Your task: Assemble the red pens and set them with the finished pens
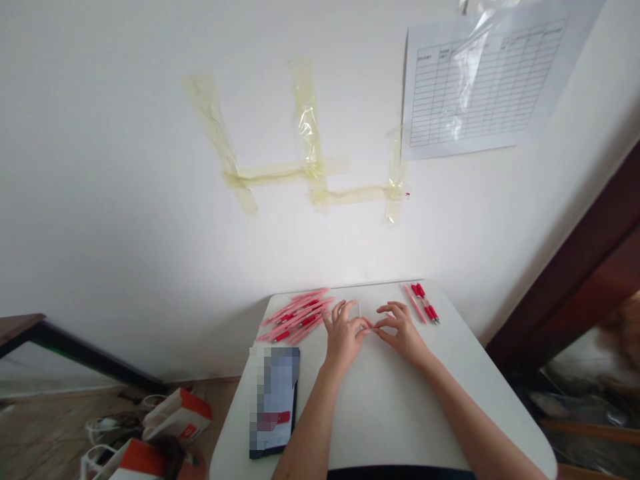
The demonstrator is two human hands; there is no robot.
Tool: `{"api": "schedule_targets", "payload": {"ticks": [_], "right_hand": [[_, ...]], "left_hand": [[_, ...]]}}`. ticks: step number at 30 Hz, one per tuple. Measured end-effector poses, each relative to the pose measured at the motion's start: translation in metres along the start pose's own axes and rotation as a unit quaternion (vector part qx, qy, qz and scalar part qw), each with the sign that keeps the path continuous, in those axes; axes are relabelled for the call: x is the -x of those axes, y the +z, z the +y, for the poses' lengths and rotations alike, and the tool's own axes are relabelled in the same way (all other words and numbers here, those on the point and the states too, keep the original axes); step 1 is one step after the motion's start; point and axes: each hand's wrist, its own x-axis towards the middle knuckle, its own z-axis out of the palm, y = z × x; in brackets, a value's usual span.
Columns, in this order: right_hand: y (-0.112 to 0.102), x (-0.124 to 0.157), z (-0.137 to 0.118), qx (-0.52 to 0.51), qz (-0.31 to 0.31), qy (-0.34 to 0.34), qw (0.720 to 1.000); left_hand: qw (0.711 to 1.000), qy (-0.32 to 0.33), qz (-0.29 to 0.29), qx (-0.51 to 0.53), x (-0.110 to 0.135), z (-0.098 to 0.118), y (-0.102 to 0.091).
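My left hand (344, 335) and my right hand (404, 335) meet over the far middle of the white table (400, 413). Thumb and forefinger of each are pinched on a slim pink pen piece (369, 324), mostly covered by the fingertips. A thin pale stick (359, 308) shows just behind the left fingers; whether it touches them I cannot tell. Left of that hand lies a loose pile of pink and red pens (299, 317). Beyond the right hand, a pink stick (415, 303) lies beside red pens with clear middles (425, 304).
A phone (280, 393) lies at the table's left edge, near my left forearm. The white wall (340, 253) rises behind the table, with yellowed tape (310, 127) and a printed sheet (485, 87). Red-and-white bags (177, 415) stand on the floor at left.
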Motion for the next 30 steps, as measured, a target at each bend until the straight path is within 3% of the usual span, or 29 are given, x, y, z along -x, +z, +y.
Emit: {"api": "schedule_targets", "payload": {"ticks": [7,30], "right_hand": [[-0.005,-0.001,0.019,0.039,0.053,0.028,0.997],[-0.009,0.0,0.031,0.064,0.077,0.05,0.994]], "left_hand": [[0.996,-0.082,0.001,-0.027,0.002,-0.006,0.007],[0.988,-0.124,0.016,-0.091,-0.001,-0.01,0.004]]}}
